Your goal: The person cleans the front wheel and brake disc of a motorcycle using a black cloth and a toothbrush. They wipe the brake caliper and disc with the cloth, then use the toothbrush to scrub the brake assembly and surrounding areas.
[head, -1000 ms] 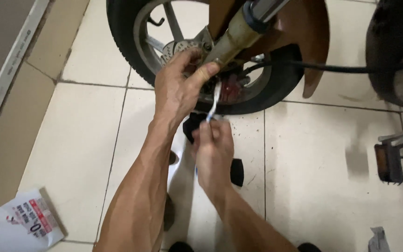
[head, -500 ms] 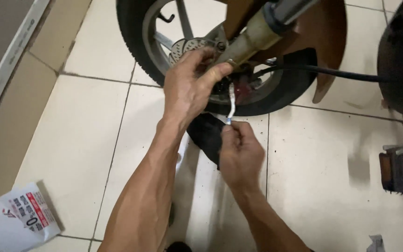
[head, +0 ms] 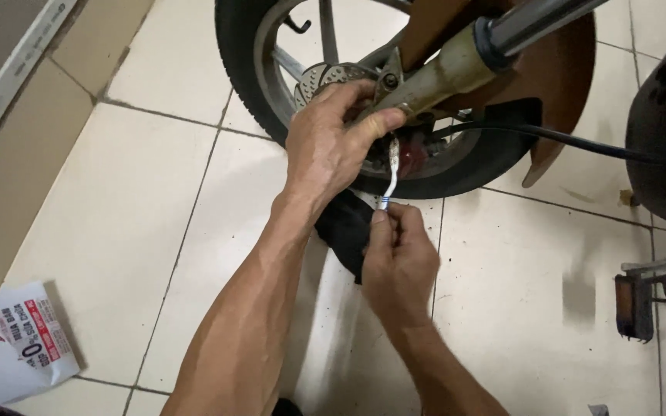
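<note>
My left hand (head: pixel 331 146) rests on the lower end of a motorbike's front fork (head: pixel 433 73), fingers curled near the axle and the brake disc (head: pixel 325 77). My right hand (head: pixel 399 258) pinches the handle of a thin white toothbrush (head: pixel 389 181) with blue on it. The brush stands nearly upright, and its head touches the dark reddish brake part (head: pixel 414 154) just inside the front wheel (head: pixel 244 69). A black object (head: pixel 344 227) lies on the tiles under both hands; I cannot tell what it is.
A black cable (head: pixel 580 139) runs right from the wheel. A brown mudguard (head: pixel 564 85) hangs behind the tyre. A footrest (head: pixel 635 304) juts in at the right edge. A white printed plastic bag (head: pixel 13 347) lies at the lower left on the white tile floor (head: pixel 132 216).
Both hands stay at the wheel hub. The right hand has shifted slightly with the toothbrush, still held against the brake part. The view has moved a little closer to the wheel.
</note>
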